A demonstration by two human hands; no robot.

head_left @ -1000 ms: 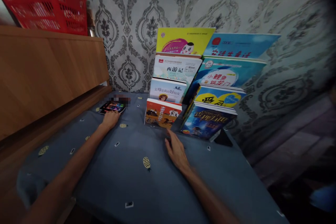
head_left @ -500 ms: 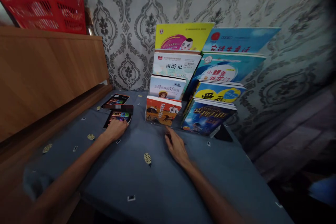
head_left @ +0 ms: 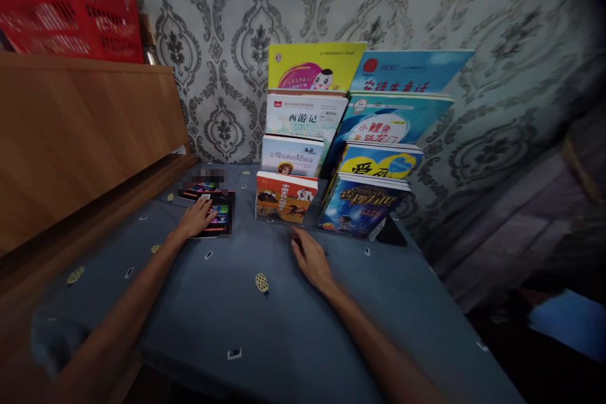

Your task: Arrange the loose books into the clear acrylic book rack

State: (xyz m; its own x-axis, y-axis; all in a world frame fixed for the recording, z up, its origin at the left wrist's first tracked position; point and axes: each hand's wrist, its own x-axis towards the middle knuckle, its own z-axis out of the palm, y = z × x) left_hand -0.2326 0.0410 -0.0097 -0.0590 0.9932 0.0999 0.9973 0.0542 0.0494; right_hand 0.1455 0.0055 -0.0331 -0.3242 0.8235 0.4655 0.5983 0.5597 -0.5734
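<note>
My left hand (head_left: 196,217) lies with fingers stretched out across the left part of a dark book (head_left: 219,226) with a colourful cover, flat on the cloth. Just behind it is a second dark book (head_left: 201,189), also lying flat and partly blurred out. My right hand (head_left: 311,257) rests on the cloth, fingers loosely bent and apart, holding nothing. Closest to its fingertips stands an orange book (head_left: 286,198), the front one of the left row. To its right, a dark blue book (head_left: 362,207) fronts the other row.
Behind these, more upright books rise in two rows, including a white one (head_left: 303,115) and a yellow one (head_left: 312,63). A grey-blue cloth (head_left: 227,303) covers the table. At left is a wooden cabinet (head_left: 89,139) with a red basket (head_left: 71,9) on top. Patterned wallpaper backs everything.
My left hand has gone from bent fingers at the near dark book's front to stretched fingers at its left side. The near book now lies straighter. My right hand keeps its place.
</note>
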